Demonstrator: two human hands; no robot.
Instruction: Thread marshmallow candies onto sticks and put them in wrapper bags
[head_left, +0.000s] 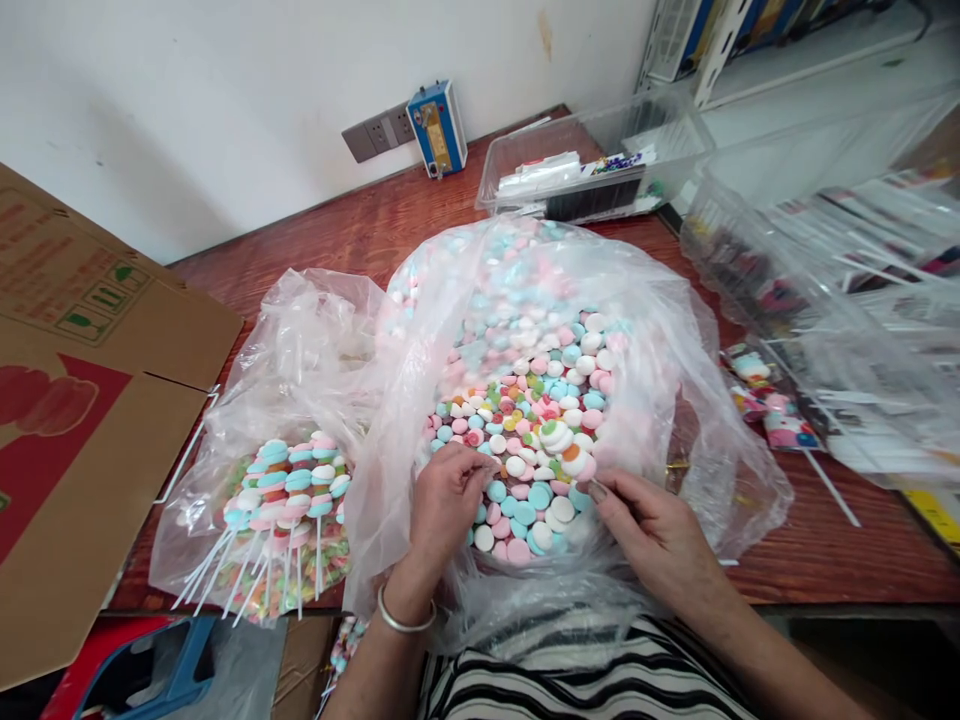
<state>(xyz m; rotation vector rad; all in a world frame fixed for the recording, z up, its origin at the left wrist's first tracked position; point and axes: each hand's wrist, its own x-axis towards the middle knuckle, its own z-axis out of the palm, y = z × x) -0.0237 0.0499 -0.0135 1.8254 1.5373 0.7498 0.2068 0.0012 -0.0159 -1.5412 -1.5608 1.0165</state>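
Observation:
A big clear plastic bag (pixel 660 350) lies open on the wooden table (pixel 345 235), heaped with small round candies (pixel 540 400) in pink, blue, white, green and orange. My left hand (pixel 446 495) reaches into the bag's mouth, fingers curled and pinched among the candies; what they hold is hidden. My right hand (pixel 649 530) rests at the bag's near right edge, fingers curled and pressed onto the plastic and the candies beside it. To the left, a smaller clear bag (pixel 300 350) holds finished lollipops (pixel 289 490) with white sticks pointing toward me.
A cardboard box (pixel 82 400) stands at the left. Clear plastic bins (pixel 592 160) (pixel 832 300) with packaged goods sit at the back and right. A wrapped lollipop (pixel 787 430) lies on the table right of the bag. A blue device (pixel 437 128) leans against the wall.

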